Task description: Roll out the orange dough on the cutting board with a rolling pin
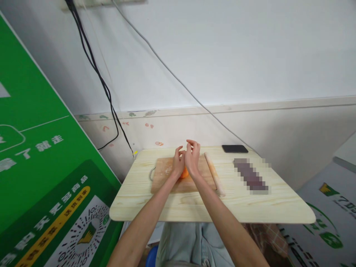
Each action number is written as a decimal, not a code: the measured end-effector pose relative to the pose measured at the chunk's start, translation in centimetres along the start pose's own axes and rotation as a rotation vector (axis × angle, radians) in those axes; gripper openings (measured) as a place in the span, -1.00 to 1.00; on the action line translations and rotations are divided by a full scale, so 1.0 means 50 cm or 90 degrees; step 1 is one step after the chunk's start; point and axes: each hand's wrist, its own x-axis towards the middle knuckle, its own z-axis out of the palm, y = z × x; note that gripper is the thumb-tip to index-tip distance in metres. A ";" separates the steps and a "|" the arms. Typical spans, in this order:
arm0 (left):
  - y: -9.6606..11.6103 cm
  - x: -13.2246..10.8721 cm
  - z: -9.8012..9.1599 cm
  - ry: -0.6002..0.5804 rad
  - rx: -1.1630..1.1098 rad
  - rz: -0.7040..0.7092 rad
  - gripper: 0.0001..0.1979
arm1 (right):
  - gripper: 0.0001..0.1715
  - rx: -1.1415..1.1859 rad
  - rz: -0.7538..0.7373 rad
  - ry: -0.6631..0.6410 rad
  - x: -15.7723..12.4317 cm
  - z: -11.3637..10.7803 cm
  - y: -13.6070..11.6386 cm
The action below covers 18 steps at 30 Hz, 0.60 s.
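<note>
On the wooden cutting board (164,178), a smooth orange lump that looks like dough (184,173) shows low between my wrists, mostly covered. My left hand (178,162) is over its left side, fingers loosely curled and apart. Against it leans my right hand (192,157), its fingers bent and spread above the board. The heels of both hands meet over the orange dough and seem to touch it. White powdery marks lie on the board, left of my left hand. A pale wooden rolling pin (213,172) rests along the board's right edge.
The board has a metal handle (151,173) at its left. A black phone (235,148) lies at the back right of the light wooden table (222,211), behind a blurred dark item (251,176). Cables (167,66) cross the wall. A green printed panel (41,122) stands left.
</note>
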 end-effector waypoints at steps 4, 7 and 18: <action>0.020 0.018 -0.054 0.106 0.010 0.020 -0.62 | -0.53 -0.162 -0.050 -0.096 0.010 0.003 0.043; 0.045 0.030 -0.084 0.111 0.102 0.018 -0.58 | -0.41 -0.372 -0.128 -0.286 -0.007 0.021 0.065; 0.064 0.018 -0.059 -0.104 0.539 0.195 -0.43 | -0.09 -0.567 -0.296 -0.595 -0.013 0.058 0.139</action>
